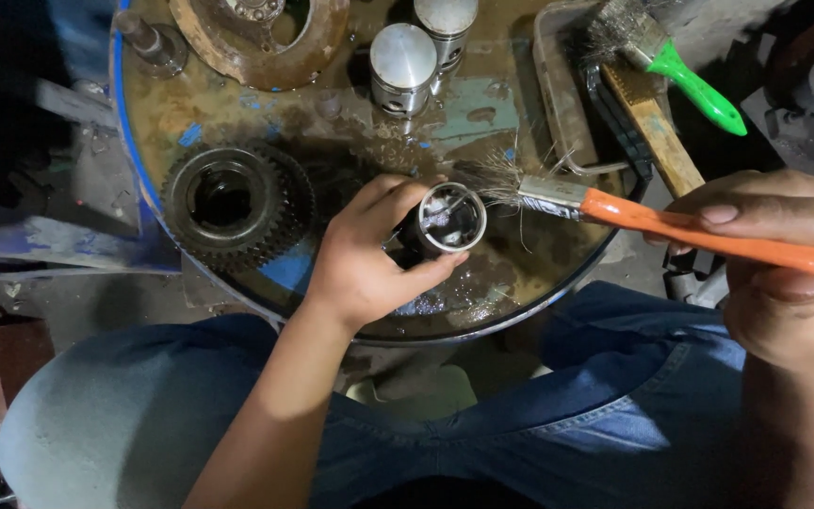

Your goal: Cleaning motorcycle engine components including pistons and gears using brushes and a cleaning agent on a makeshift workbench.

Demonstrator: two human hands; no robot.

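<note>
Metal sleeve [451, 219] gripped in left hand [369, 254], open end up, over oily drum top [237, 113].

Right hand [774, 273] closed on orange-handled brush [652, 219]; long axis runs right-to-left, bristles at sleeve's right rim. Gear [233, 203] left of sleeve, two pistons [405, 64] beyond it. No labels visible.
</note>
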